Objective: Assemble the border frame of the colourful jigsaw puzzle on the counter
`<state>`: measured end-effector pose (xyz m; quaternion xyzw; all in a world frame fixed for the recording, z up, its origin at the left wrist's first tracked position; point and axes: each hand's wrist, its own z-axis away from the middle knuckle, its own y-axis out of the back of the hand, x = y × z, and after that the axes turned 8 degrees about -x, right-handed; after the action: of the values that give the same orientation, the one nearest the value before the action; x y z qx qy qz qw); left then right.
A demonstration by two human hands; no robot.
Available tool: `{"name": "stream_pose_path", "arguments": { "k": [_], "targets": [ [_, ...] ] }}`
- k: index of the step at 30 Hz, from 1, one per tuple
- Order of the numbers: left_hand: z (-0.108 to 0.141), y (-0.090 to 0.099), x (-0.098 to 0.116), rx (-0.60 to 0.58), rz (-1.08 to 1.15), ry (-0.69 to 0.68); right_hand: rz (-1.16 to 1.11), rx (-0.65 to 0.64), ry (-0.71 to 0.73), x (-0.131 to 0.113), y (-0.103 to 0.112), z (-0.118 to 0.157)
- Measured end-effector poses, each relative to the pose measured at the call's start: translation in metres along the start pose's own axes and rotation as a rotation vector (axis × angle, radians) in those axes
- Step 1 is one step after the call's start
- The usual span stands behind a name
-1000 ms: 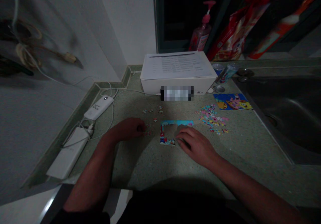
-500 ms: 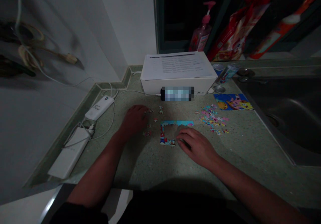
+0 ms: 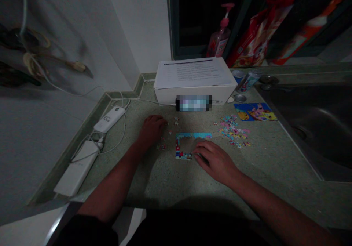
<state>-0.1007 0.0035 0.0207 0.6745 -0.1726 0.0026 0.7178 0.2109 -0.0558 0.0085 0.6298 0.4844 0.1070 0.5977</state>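
Observation:
A partly assembled jigsaw puzzle (image 3: 178, 148) lies flat on the counter, its blue top edge, left edge and part of the bottom joined around a bare middle. At its right side rests my right hand (image 3: 216, 161), with thumb and fingers curled together; whatever is between the tips is hidden. My left hand (image 3: 152, 129) is palm down left of the puzzle, its bent fingertips closed down by the loose pieces; what they pinch, if anything, is too small to make out. Loose puzzle pieces (image 3: 162, 147) lie near it. A larger pile of pieces (image 3: 233, 130) is spread on the right.
Behind the puzzle, a phone (image 3: 194, 103) with a blurred screen leans on a white box (image 3: 195, 79). A colourful picture card (image 3: 255, 112) lies beside the sink (image 3: 316, 128). Cans (image 3: 249, 80) stand at the back. A power bank (image 3: 110, 119) and power strip (image 3: 79, 168) with cables lie left.
My left hand has shifted slightly right, over the small pieces by its fingertips. My right hand stays at the puzzle's right side. The view has moved very slightly.

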Motion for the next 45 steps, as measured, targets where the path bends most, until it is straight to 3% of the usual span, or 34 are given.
{"name": "stream_pose_path", "arguments": {
  "k": [4,8,16,22,27,36,45],
  "targets": [
    [0.000,-0.002,0.001,0.017,0.031,-0.025,-0.003,0.016,-0.009,0.000,0.000,0.000],
    [0.004,-0.003,0.008,0.102,0.058,0.067,0.009,0.010,0.001,0.000,0.002,0.000],
    [0.003,-0.006,0.015,0.046,0.113,0.058,0.022,0.011,0.003,0.000,0.002,0.000],
    [0.004,-0.007,0.014,0.093,0.100,0.146,0.020,0.001,0.002,0.000,0.002,0.000],
    [0.002,-0.007,0.008,0.062,0.118,0.093,0.015,-0.006,-0.002,0.000,0.002,0.000],
    [0.001,-0.011,0.003,0.116,0.130,0.068,0.018,-0.009,0.000,-0.001,0.003,-0.001],
    [0.008,0.000,-0.007,0.098,0.124,0.043,0.016,0.004,0.006,-0.001,0.002,-0.001]
  ]
}}
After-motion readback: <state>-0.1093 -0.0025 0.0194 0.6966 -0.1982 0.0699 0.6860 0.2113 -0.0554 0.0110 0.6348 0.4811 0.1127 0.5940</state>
